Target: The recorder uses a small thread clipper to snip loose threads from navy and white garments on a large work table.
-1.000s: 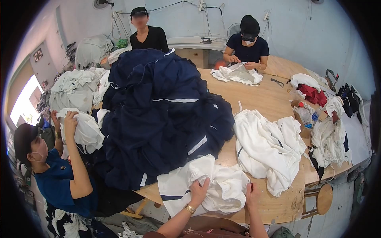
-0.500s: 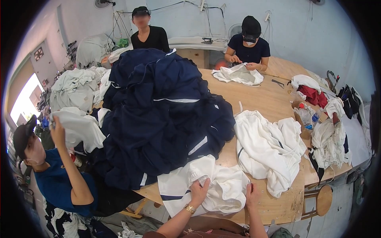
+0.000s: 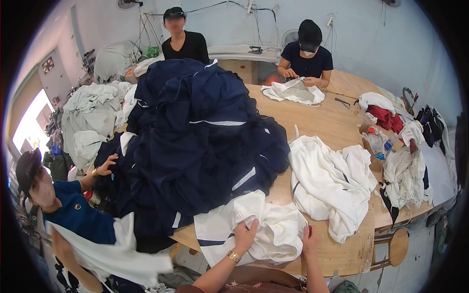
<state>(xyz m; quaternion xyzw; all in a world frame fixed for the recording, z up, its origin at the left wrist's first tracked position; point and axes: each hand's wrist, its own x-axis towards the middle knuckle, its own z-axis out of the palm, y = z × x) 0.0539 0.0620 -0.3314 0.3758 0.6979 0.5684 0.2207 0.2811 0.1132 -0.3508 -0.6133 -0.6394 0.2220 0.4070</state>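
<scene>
White pants (image 3: 278, 224) with a gathered waistband and a navy stripe lie bunched at the table's near edge. My left hand (image 3: 245, 236) is closed on the cloth just below the waistband, a gold-coloured band on its wrist. At the right edge of the same pants, my right hand (image 3: 310, 239) pinches the fabric; some fingertips are hidden by it. Directly beyond rises a large heap of navy garments (image 3: 195, 141) with white trim. Another white garment (image 3: 332, 183) with navy piping lies spread to the right.
A co-worker in blue (image 3: 78, 205) stands at the left, holding a white garment (image 3: 117, 259). Across the wooden table (image 3: 273, 110), one person (image 3: 307, 58) handles white cloth and another (image 3: 184, 44) is behind the heap. A stool (image 3: 398, 245) stands lower right.
The co-worker at the left has swung a white garment down from beside the heap toward the lower left, their other hand now on the heap. My hands look unmoved.
</scene>
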